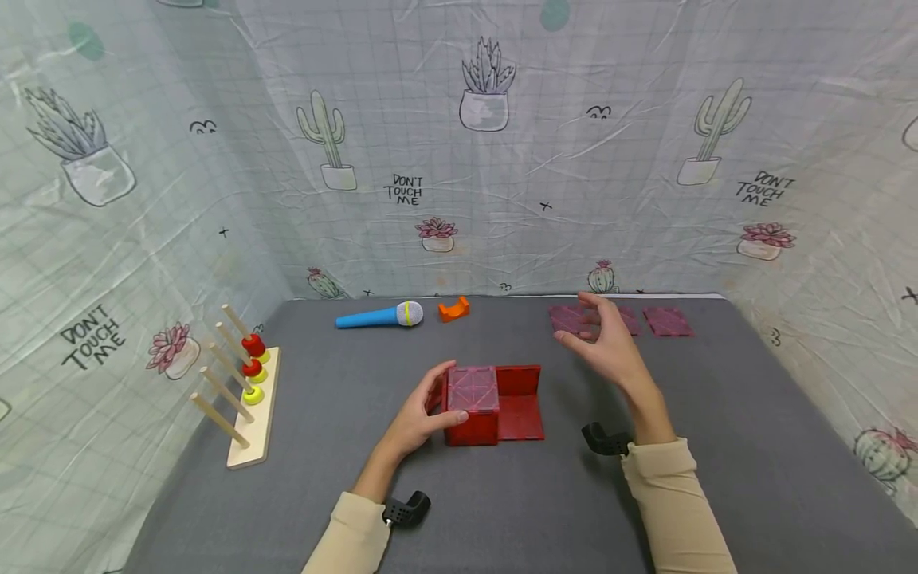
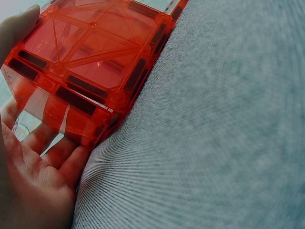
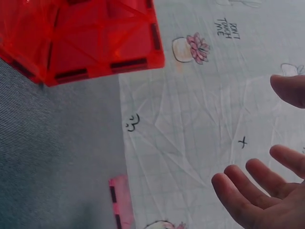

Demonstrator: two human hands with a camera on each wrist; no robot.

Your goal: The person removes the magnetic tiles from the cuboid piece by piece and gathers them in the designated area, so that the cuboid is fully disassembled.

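My left hand (image 1: pixel 412 416) grips a box of red see-through magnetic tiles (image 1: pixel 473 389) mid-table, thumb at its front edge and fingers along its left side. In the left wrist view, those fingers show through the box's tile wall (image 2: pixel 90 47). Joined to the box's right, a floor tile (image 1: pixel 521 418) lies flat and a back tile (image 1: pixel 518 380) stands upright, with no top there. My right hand (image 1: pixel 613 341) hovers empty to the right, fingers spread and slightly bent, partly covering loose flat tiles behind it. Loose tiles show at left (image 1: pixel 565 319) and right (image 1: pixel 668 322).
A blue toy microphone (image 1: pixel 380 316) and an orange curved block (image 1: pixel 454 309) lie near the back edge. At the left stands a wooden peg board (image 1: pixel 261 430) with several red and yellow rings. A printed cloth (image 1: pixel 488 175) hangs behind the grey table.
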